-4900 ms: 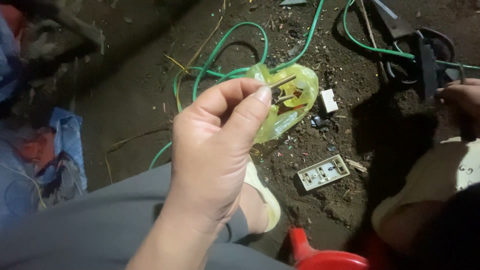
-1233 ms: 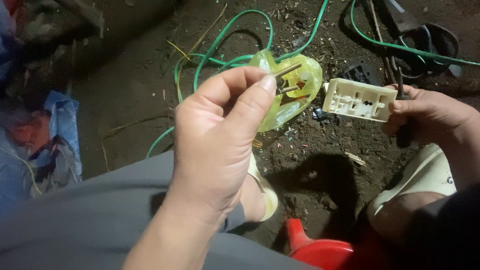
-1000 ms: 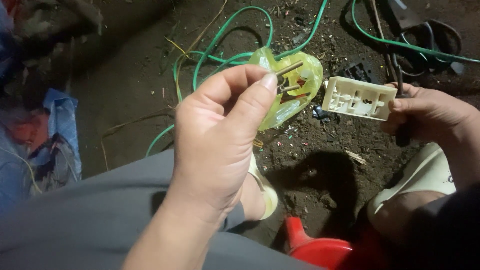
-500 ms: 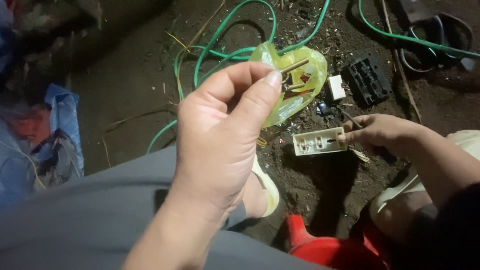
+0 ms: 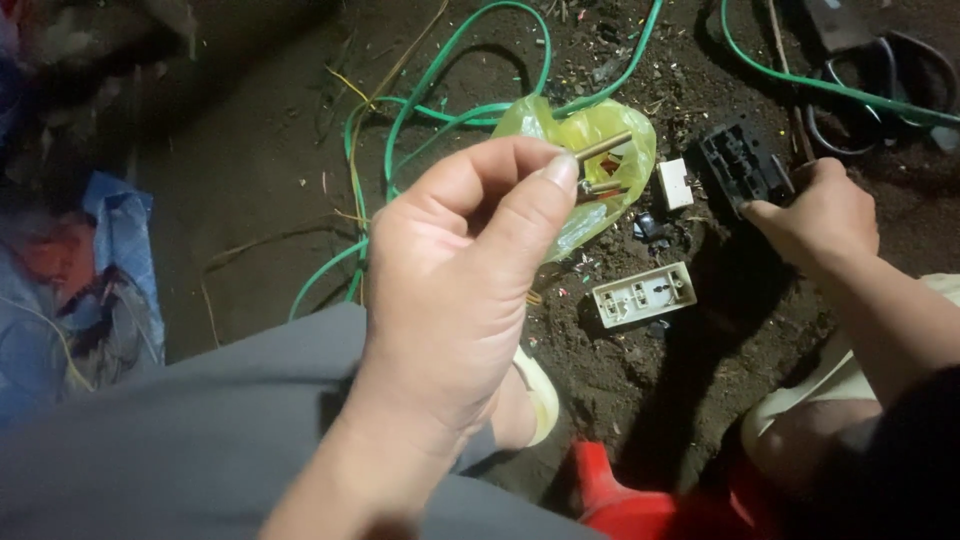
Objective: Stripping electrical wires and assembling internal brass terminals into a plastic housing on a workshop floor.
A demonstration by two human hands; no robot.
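We find little open room on the dirt floor (image 5: pixel 250 170), crowded by looping green cable (image 5: pixel 420 100). Our left hand (image 5: pixel 450 290) pinches a small brass pin (image 5: pixel 603 147) at its fingertips, above a yellow plastic bag (image 5: pixel 610 185). Our right hand (image 5: pixel 815 210) closes on a black plastic block (image 5: pixel 735 165); a white rectangular socket plate (image 5: pixel 643 294) lies between them.

dim scene with light falling mostly on the raised left hand (image 5: pixel 450 300) at centre, which glows warm and slightly soft in focus. the dirt floor (image 5: pixel 250 170) fades to near black toward 10 and 12 o'clock, and heavy shadow pools at 4 to 5 o'clock. mild glare sits on the yellow plastic bag (image 5: pixel 585 160), and fine detail is grainy throughout.
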